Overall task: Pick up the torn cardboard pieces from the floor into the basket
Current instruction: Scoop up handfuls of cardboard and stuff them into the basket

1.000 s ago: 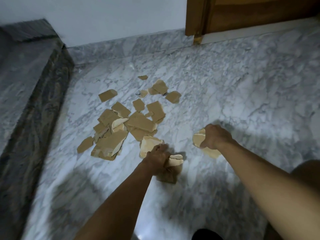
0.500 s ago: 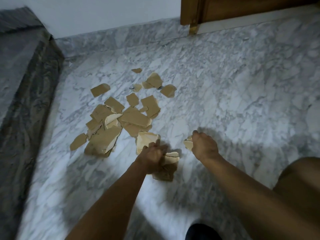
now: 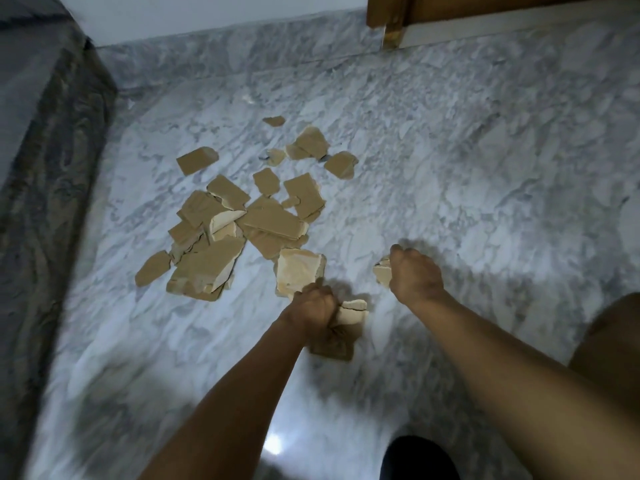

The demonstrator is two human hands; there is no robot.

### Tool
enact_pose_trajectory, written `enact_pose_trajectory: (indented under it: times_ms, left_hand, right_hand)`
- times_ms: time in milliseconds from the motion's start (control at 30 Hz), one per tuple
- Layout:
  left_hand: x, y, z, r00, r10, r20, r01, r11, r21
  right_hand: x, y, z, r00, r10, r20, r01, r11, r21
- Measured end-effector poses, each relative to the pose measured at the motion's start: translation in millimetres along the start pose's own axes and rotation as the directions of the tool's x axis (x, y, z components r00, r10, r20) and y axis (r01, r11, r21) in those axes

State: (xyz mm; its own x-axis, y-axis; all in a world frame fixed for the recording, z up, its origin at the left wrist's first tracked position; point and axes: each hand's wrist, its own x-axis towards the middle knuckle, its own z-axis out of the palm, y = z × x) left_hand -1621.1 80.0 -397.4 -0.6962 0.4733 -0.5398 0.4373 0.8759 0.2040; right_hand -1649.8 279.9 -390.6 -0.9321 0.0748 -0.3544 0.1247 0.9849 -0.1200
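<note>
Several torn brown cardboard pieces [image 3: 242, 220] lie scattered on the marble floor, left of centre. My left hand [image 3: 313, 308] grips a bunch of cardboard pieces [image 3: 341, 332] just above the floor, close to a pale piece [image 3: 298, 271] lying at the near edge of the pile. My right hand [image 3: 415, 275] is curled round a pale cardboard piece [image 3: 382, 273], most of it hidden behind the fist. No basket is in view.
A dark stone ledge [image 3: 45, 202] runs along the left side. A wooden door frame [image 3: 391, 19] and white wall stand at the back. My knee [image 3: 609, 341] is at the right edge, and a dark shape [image 3: 419, 459] sits at the bottom.
My right hand has moved left toward the pile, and its cardboard piece now shows less. My left hand has kept its bunch in about the same place.
</note>
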Motion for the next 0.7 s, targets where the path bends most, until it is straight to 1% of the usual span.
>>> enact_pose_trajectory:
  times_ms: [67,133,233,333,400,467,533,600,667,700]
  left_hand:
    - [-0.2,1.8,0.6,1.000,-0.012,0.018,0.012,0.999,-0.042]
    - [-2.4,0.3,0.1,0.998,-0.044,0.037,0.048,0.989,-0.141]
    - [-7.8,-6.6,5.5,0.993,-0.104,0.049,0.114,0.948,-0.296]
    - [-12.6,-13.8,10.5,0.985,-0.121,0.127,0.166,0.877,-0.450]
    - [-17.2,-27.7,7.7,0.980,-0.131,0.150,0.185,0.876,-0.445]
    - [-29.8,-51.3,-0.7,0.974,-0.153,0.168,0.217,0.840,-0.497]
    - [-45.4,-80.9,-12.6,0.960,-0.222,0.170,0.276,0.843,-0.462]
    - [-59.5,-117.6,-18.6,0.933,-0.321,0.163,0.360,0.829,-0.427]
    - [-72.5,-151.8,-25.4,0.923,-0.359,0.138,0.378,0.783,-0.494]
    - [-77.1,-168.2,-27.8,0.917,-0.379,0.121,0.382,0.752,-0.538]
  right_hand:
    - [0.1,-0.2,-1.3,1.000,0.000,0.022,0.001,1.000,-0.015]
    - [3.9,-0.3,-4.8,0.997,0.011,0.073,-0.010,1.000,-0.009]
    - [14.3,-4.7,-17.2,0.982,0.052,0.182,-0.066,0.995,0.075]
    - [25.1,-20.9,-29.7,0.964,0.017,0.265,-0.062,0.985,0.161]
    - [30.9,-39.1,-35.4,0.957,-0.038,0.286,-0.019,0.981,0.195]
    - [33.5,-60.2,-38.8,0.940,-0.105,0.324,0.035,0.976,0.214]
    - [35.8,-83.1,-37.5,0.916,-0.152,0.371,0.076,0.974,0.212]
    - [36.6,-109.2,-29.9,0.890,-0.202,0.408,0.145,0.975,0.168]
    - [35.3,-134.4,-14.7,0.874,-0.221,0.433,0.208,0.975,0.079]
    - [34.0,-144.8,-5.3,0.877,-0.227,0.424,0.232,0.972,0.041]
